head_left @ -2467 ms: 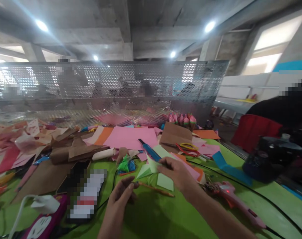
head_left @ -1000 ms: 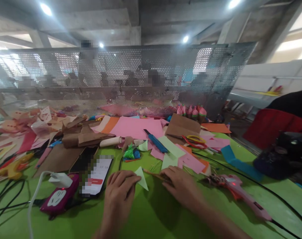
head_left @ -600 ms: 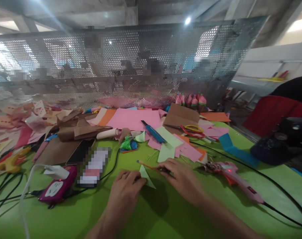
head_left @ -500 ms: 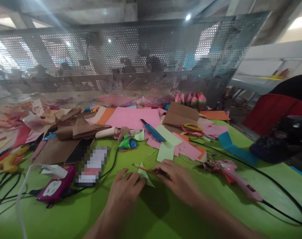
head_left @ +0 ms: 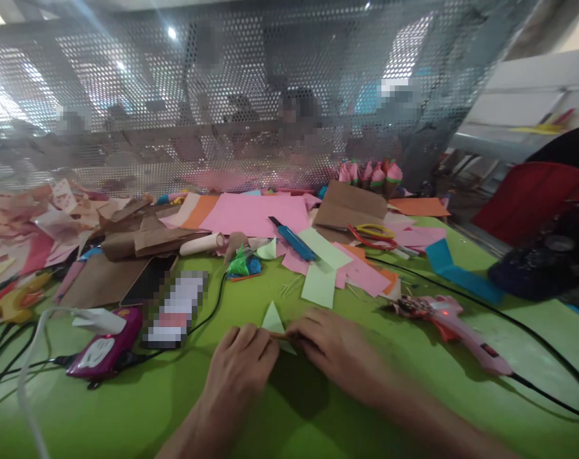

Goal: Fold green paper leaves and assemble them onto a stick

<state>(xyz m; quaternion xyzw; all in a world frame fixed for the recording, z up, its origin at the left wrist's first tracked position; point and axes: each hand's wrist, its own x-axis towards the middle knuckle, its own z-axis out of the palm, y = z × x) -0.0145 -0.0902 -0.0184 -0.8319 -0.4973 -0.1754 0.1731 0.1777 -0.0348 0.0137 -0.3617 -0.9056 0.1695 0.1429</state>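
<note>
- Centrally, two bare hands meet low over one green table (head_left: 174, 408).
- One left hand (head_left: 246, 357), fingers curled down on the near left part of one pale green triangle (head_left: 272, 317); a firm pinch cannot be told.
- One right hand (head_left: 337, 350), grasping one thin stick (head_left: 278, 336) between thumb and fingers. The stick lies across the triangle, its left end at the left hand's fingertips.
- The triangle is between the hands, its point toward the far side.
- Two phones to the left: one dark phone (head_left: 150, 280), one lit phone (head_left: 179, 309) with its screen blurred out.
- One purple power strip (head_left: 100, 354), near left, with one white plug (head_left: 102, 320) on it.
- One blue knife (head_left: 296, 243), far of the hands, on paper scraps.
- One pink glue gun (head_left: 465, 331), right, with one red light glowing.
- At least five pink-topped cones (head_left: 371, 173), far right of centre, by one metal mesh screen (head_left: 270, 64).
- Since the previous frame, the stick has come down nearer and its left end has reached the left fingers; the triangle's point shows more fully, and the view has tilted downward.
</note>
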